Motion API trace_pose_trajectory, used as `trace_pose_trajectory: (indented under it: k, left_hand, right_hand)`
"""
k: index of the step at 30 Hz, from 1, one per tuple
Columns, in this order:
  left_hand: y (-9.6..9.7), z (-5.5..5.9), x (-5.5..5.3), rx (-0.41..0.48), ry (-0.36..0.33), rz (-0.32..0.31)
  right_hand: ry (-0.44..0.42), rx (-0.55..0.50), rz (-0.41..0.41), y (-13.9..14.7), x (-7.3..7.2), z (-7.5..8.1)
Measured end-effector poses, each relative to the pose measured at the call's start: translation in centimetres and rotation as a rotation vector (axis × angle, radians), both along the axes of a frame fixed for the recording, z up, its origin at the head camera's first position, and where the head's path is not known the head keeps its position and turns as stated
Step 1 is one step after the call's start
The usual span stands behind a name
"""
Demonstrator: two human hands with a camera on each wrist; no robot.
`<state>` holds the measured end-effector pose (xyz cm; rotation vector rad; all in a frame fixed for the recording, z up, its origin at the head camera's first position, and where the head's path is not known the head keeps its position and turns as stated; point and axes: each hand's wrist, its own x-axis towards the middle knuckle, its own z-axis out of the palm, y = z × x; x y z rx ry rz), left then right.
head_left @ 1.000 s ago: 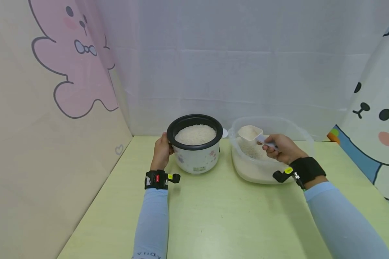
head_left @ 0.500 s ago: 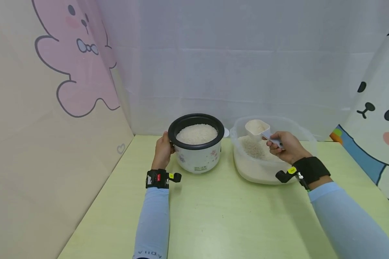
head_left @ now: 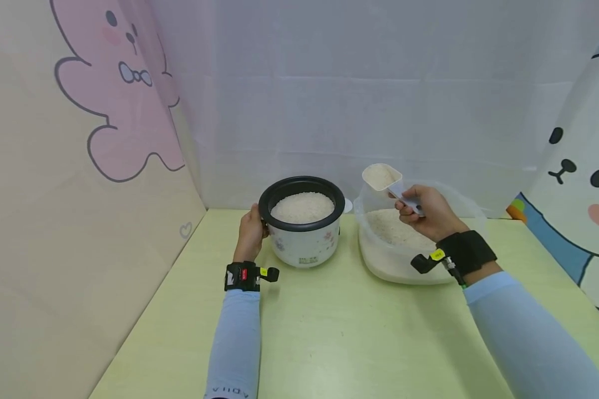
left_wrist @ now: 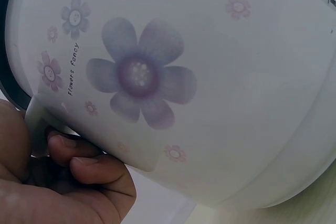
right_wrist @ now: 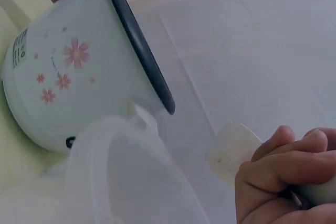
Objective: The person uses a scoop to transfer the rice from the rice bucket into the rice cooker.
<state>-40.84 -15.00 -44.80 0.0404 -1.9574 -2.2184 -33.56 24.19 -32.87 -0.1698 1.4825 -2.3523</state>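
Observation:
A white rice cooker [head_left: 304,246] with a black rim and flower prints stands on the table, rice [head_left: 303,208] heaped inside it. My left hand [head_left: 250,233] grips its side handle [left_wrist: 39,127], fingers curled under it in the left wrist view. To the right, my right hand [head_left: 431,213] holds a white measuring scoop [head_left: 381,178] by its handle. Rice fills the scoop, which hangs above the back left rim of a translucent plastic tub [head_left: 379,260]. More rice [head_left: 399,228] lies in the tub. In the right wrist view the curled fingers partly hide the scoop [right_wrist: 231,153].
The cooker and tub stand side by side near the back of the pale green table [head_left: 319,343]. A white curtain [head_left: 359,111] hangs right behind them. The cooker's far white handle [head_left: 348,205] sticks out toward the tub.
My right hand has lifted the filled scoop up out of the tub, first rightward, then up and left. The left hand and the rice cooker stay in place.

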Motion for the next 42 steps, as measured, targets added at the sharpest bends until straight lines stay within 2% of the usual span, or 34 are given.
trace_pose_trajectory:
  k: [3, 6, 14, 23, 35, 42]
  left_hand:
    - [0.1, 0.0, 0.0, 0.003, 0.012, -0.002]
    - [0.1, -0.1, 0.2, 0.003, 0.017, -0.002]
    - [0.1, -0.1, 0.3, 0.001, 0.027, -0.004]
    - [0.1, -0.1, 0.2, 0.003, 0.021, -0.002]
    - [0.3, -0.1, -0.1, -0.008, 0.029, -0.013]
    - [0.1, -0.2, 0.1, -0.007, 0.023, 0.0]
  right_hand:
    - [0.029, 0.008, 0.01, -1.5, 0.1, 0.6]
    - [0.057, 0.064, -0.008, -3.0, 0.0, 0.8]
    - [0.22, 0.4, -0.079, -6.2, -0.2, 0.9]
    - [0.334, 0.605, -0.103, -8.4, -0.4, 0.9]
    - [0.426, 0.811, -0.22, -9.6, -0.6, 0.3]
    - [0.466, 0.874, -0.239, -10.7, -0.9, 0.3]
